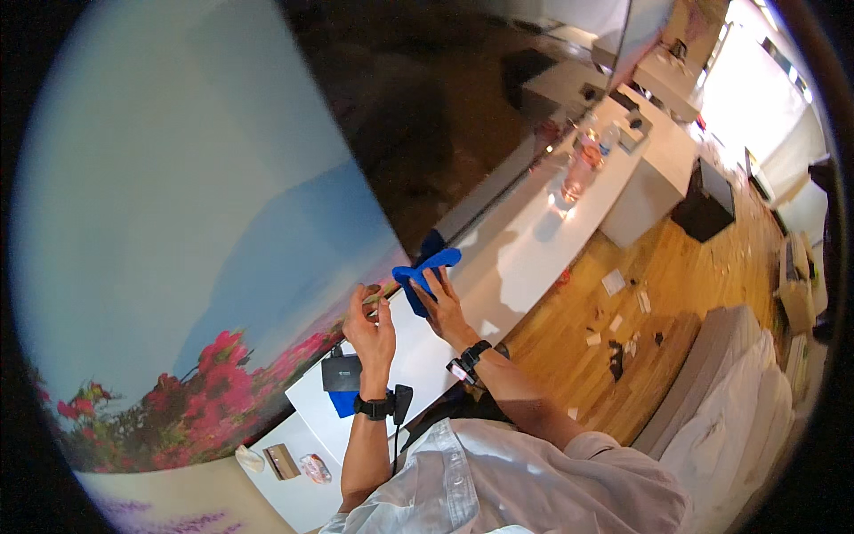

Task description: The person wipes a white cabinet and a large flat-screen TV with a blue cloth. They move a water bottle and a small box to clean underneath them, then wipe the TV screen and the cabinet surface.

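A bright blue cloth (427,274) is bunched in my right hand (444,310), above a white cabinet top and by the lower corner of a dark glossy television screen (427,113). My left hand (372,330) is raised beside it, thumb and forefinger curled towards each other. Whether something small sits between those fingertips is too unclear to tell. Below my left hand a black box-like device (341,372) rests on the cabinet, with a blue item (343,402) partly showing under it. Both wrists wear black straps with small devices.
The long white cabinet (487,280) runs along a floral wall mural (220,374). Pinkish bottles (580,173) stand farther along it. At the lower left lie a brown box (281,462) and a wrapped packet (315,468). Papers (613,282) litter the wooden floor near a grey sofa (700,374).
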`<control>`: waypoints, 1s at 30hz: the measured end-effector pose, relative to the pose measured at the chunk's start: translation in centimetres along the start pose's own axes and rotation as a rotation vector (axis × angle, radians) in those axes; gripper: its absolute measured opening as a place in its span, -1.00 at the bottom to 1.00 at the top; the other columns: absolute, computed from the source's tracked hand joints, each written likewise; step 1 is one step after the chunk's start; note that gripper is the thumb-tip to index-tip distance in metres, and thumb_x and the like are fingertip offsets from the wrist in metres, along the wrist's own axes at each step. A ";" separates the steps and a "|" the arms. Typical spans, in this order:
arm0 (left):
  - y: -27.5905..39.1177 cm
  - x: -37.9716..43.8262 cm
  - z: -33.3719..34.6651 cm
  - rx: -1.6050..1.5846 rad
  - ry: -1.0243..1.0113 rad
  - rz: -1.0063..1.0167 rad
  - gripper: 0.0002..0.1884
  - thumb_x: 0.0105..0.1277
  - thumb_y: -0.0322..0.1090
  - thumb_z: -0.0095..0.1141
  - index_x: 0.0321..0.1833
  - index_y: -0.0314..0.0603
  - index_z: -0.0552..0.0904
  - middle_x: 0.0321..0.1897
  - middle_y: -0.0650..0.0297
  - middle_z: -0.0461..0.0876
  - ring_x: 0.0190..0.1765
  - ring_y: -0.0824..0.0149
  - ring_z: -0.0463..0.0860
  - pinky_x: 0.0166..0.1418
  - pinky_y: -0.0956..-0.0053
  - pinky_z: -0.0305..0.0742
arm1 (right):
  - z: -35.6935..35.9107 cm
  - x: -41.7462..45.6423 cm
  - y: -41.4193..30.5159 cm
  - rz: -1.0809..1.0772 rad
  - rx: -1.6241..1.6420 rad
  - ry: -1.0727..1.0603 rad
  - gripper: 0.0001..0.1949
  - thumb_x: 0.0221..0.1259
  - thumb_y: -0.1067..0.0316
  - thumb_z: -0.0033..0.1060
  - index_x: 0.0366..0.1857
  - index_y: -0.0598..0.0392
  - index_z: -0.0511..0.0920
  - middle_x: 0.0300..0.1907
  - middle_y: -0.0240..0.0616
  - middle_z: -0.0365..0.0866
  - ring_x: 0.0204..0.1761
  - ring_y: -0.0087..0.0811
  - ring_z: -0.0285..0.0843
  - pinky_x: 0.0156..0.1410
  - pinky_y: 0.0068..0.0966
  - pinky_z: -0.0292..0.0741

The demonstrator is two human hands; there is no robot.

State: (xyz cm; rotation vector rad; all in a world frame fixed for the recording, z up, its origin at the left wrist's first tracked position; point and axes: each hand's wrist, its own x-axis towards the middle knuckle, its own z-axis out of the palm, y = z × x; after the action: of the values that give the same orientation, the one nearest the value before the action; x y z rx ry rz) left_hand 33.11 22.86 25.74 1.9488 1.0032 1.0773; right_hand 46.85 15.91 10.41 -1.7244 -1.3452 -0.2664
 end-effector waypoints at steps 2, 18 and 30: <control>-2.5 -1.2 1.4 0.023 -0.084 -0.071 -0.62 0.39 -0.47 0.27 0.24 -0.40 0.61 0.01 0.02 0.78 -0.15 0.24 0.78 -0.12 0.30 0.68 | -0.2 -1.9 -0.4 0.136 0.151 -0.070 -0.29 0.04 0.69 0.28 0.41 0.00 0.54 0.62 -0.05 0.18 0.57 0.16 0.24 0.58 -0.10 0.35; -9.4 -7.4 6.0 -1.071 -0.564 -1.118 -0.21 0.48 0.31 0.09 0.45 -0.29 0.47 0.43 0.10 0.51 0.47 0.12 0.43 0.53 0.06 0.29 | -6.6 -6.9 1.6 1.270 2.051 0.205 -0.46 0.47 0.14 0.23 0.43 0.17 0.44 0.33 -0.01 0.59 0.32 0.01 0.56 0.49 0.06 0.44; -11.4 -8.3 8.4 -0.887 -0.268 -0.985 -0.72 0.45 -0.44 0.24 0.18 -0.28 0.66 0.09 0.15 0.73 0.09 0.13 0.70 0.26 0.11 0.60 | -2.6 -15.1 7.1 1.523 1.471 -0.138 -0.65 0.55 0.08 0.11 0.20 0.04 0.59 0.05 -0.26 0.73 0.02 -0.31 0.67 0.15 -0.23 0.62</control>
State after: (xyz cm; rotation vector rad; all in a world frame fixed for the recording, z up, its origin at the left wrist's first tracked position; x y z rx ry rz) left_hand 34.24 19.41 9.69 0.6830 0.9190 0.4964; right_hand 48.06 4.02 -1.49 -0.9303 0.1813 1.3469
